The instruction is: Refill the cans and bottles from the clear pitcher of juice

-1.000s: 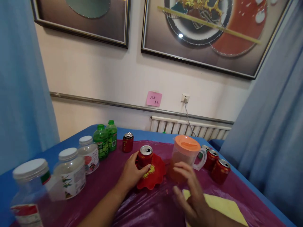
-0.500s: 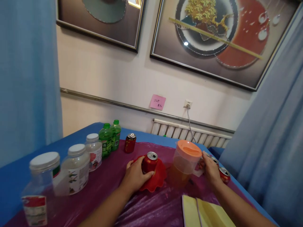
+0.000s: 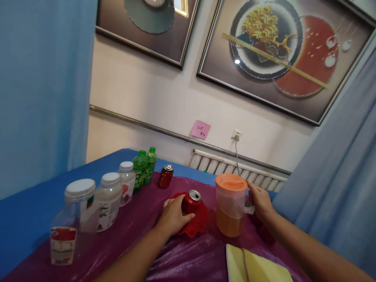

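My left hand (image 3: 175, 216) is curled around the side of an opened red drink can (image 3: 193, 203), which stands in a red scalloped dish (image 3: 201, 221). To the right of the dish is a clear plastic pitcher (image 3: 230, 203) with an orange lid, holding amber liquid in its lower part. It is upright, and my right hand (image 3: 261, 201) grips it by the handle. Whether its base touches the table, I cannot tell. A second red can (image 3: 166, 176) stands farther back, beside two green bottles (image 3: 142, 166).
Several clear jars with white lids (image 3: 80, 189) line the left side. A folded yellow cloth or paper (image 3: 258, 266) lies at the front. Purple sheeting (image 3: 132, 243) covers part of the blue table surface (image 3: 29, 219). A radiator (image 3: 211, 160) runs along the wall behind.
The pitcher has gone from slightly tilted to upright. Red cans beside my right hand are now mostly hidden behind it and the arm. My left hand keeps its hold; the camera view has shifted.
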Demonstrator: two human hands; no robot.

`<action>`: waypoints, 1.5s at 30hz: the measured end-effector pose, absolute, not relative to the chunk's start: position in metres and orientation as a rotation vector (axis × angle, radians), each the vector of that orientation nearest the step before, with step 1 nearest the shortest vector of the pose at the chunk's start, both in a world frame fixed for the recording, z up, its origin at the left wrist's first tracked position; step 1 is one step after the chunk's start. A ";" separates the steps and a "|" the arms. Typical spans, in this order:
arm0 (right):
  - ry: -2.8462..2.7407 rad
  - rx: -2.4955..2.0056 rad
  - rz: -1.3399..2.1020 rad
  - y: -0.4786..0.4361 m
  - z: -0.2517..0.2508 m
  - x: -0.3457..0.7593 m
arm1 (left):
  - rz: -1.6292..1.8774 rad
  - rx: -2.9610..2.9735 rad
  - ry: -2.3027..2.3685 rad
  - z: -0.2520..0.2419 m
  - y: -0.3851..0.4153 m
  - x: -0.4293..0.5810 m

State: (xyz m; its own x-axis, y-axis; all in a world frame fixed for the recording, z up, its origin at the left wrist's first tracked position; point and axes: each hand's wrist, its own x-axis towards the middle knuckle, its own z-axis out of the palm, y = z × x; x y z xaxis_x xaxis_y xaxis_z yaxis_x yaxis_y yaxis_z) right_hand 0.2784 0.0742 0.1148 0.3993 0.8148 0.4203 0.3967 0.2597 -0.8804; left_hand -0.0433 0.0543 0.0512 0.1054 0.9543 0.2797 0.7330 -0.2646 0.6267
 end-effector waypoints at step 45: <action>-1.957 -1.449 -0.038 0.097 0.174 0.245 | 0.898 2.098 1.646 0.048 0.046 -0.043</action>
State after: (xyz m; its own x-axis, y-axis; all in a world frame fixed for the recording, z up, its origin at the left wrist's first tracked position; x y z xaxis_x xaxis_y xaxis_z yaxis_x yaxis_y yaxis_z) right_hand 0.2446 0.0973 0.1744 -0.1374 0.8318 0.5378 0.8523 0.3760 -0.3637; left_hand -0.0427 0.0462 0.0482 0.1359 0.9518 0.2750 0.7463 -0.2809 0.6034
